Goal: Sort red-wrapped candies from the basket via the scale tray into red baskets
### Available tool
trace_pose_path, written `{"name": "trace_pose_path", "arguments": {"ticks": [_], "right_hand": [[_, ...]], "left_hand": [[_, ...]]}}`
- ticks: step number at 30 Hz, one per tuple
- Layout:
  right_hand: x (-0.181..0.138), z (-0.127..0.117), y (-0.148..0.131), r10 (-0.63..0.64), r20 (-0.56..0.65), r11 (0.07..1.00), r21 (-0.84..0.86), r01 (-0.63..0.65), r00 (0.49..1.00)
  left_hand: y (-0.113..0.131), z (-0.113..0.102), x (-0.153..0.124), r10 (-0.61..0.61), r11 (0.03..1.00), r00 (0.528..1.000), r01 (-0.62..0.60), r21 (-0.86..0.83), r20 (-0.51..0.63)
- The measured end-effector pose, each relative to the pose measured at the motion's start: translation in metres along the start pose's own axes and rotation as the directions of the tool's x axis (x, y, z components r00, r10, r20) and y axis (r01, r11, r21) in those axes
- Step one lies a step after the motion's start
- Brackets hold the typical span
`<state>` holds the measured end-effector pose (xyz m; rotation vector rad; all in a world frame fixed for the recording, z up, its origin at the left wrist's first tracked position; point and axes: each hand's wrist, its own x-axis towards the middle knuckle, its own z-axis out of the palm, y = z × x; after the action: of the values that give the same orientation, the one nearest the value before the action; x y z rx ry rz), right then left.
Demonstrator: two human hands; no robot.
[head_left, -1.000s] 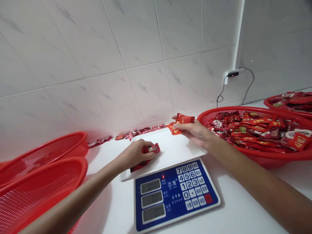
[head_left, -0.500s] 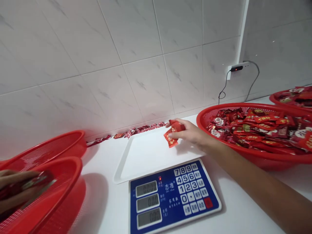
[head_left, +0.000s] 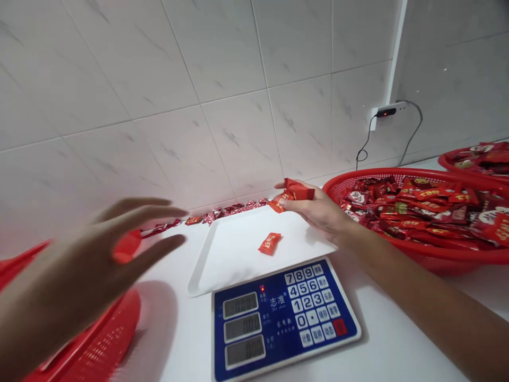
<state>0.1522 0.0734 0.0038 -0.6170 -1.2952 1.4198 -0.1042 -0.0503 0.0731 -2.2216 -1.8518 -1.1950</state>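
Note:
My right hand [head_left: 318, 209] is closed on red wrapped candies [head_left: 292, 194], holding them above the white weighing tray [head_left: 226, 260] of a digital scale. One red candy [head_left: 270, 243] with yellowish lettering lies alone on that tray. Empty and with fingers apart, my left hand [head_left: 123, 239] hangs over the left red baskets, slightly blurred. Below the tray is the blue scale panel [head_left: 278, 323], with number keys on its right and three small displays on its left.
A red basket [head_left: 397, 173] heaped with wrapped candies stands at the right, another candy basket [head_left: 447, 161] behind it. Red plastic baskets [head_left: 115, 329] are at the left. A row of candies [head_left: 226, 212] lies along the tiled wall. A cable [head_left: 419, 124] runs from a wall socket.
One candy has dropped from my right hand onto the tray, and that hand has risen slightly. My left hand has come up out of the left basket, no longer holding the wrapped candies.

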Motion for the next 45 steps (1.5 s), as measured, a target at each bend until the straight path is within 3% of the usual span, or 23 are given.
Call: {"name": "trace_pose_path", "arguments": {"ticks": [1, 2, 4, 7, 10, 14, 18, 21, 25, 30, 35, 39, 45], "right_hand": [[0.000, 0.000, 0.000, -0.046, -0.010, 0.999, -0.029, 0.046, 0.999], [0.001, -0.001, 0.001, -0.094, -0.023, 0.994, -0.062, 0.093, 0.995], [0.002, -0.002, 0.001, -0.164, -0.034, 0.981, -0.115, 0.159, 0.986], [0.003, -0.004, 0.001, -0.175, -0.022, 0.976, -0.138, 0.170, 0.984], [0.004, -0.005, 0.004, -0.153, 0.005, 0.973, -0.174, 0.151, 0.988], [0.005, -0.004, 0.004, -0.042, 0.034, 0.978, -0.201, 0.048, 0.999], [0.001, 0.001, -0.001, 0.011, 0.030, 0.993, -0.120, -0.007, 1.000], [-0.006, 0.007, -0.006, -0.062, 0.022, 0.996, -0.069, 0.063, 0.998], [-0.012, 0.012, -0.008, -0.010, 0.087, 1.000, -0.013, 0.011, 0.996], [-0.011, 0.011, -0.003, 0.004, 0.225, 0.998, -0.061, 0.010, 0.974], [-0.013, 0.016, 0.000, -0.070, 0.174, 0.988, -0.123, 0.092, 0.982], [-0.017, 0.018, -0.003, -0.158, 0.211, 0.966, -0.168, 0.195, 0.965], [-0.018, 0.018, -0.008, -0.131, 0.208, 0.976, -0.145, 0.163, 0.969]], "left_hand": [[0.009, 0.012, 0.004, 0.072, 0.984, 0.997, -0.071, 0.162, -0.003], [0.016, 0.027, 0.008, 0.072, 0.961, 0.992, -0.095, 0.260, 0.099], [0.026, 0.065, 0.017, -0.001, 0.962, 0.955, -0.080, 0.261, 0.295], [0.024, 0.113, 0.029, -0.050, 0.966, 0.888, -0.073, 0.247, 0.457], [0.011, 0.132, 0.040, -0.110, 0.978, 0.841, -0.004, 0.209, 0.530], [-0.001, 0.122, 0.049, -0.153, 0.976, 0.826, 0.042, 0.212, 0.542], [0.014, 0.106, 0.043, -0.072, 0.989, 0.910, 0.012, 0.147, 0.408], [0.032, 0.098, 0.032, 0.031, 0.998, 0.924, -0.005, -0.068, 0.381], [0.042, 0.095, 0.024, 0.059, 0.992, 0.967, -0.030, -0.121, 0.249], [0.039, 0.093, 0.026, 0.046, 0.987, 0.964, -0.004, -0.158, 0.262], [0.040, 0.095, 0.026, 0.006, 0.987, 0.962, 0.038, -0.155, 0.272], [0.039, 0.099, 0.027, 0.029, 0.976, 0.945, 0.043, -0.213, 0.325], [0.038, 0.103, 0.027, 0.079, 0.952, 0.954, 0.014, -0.305, 0.290]]}}
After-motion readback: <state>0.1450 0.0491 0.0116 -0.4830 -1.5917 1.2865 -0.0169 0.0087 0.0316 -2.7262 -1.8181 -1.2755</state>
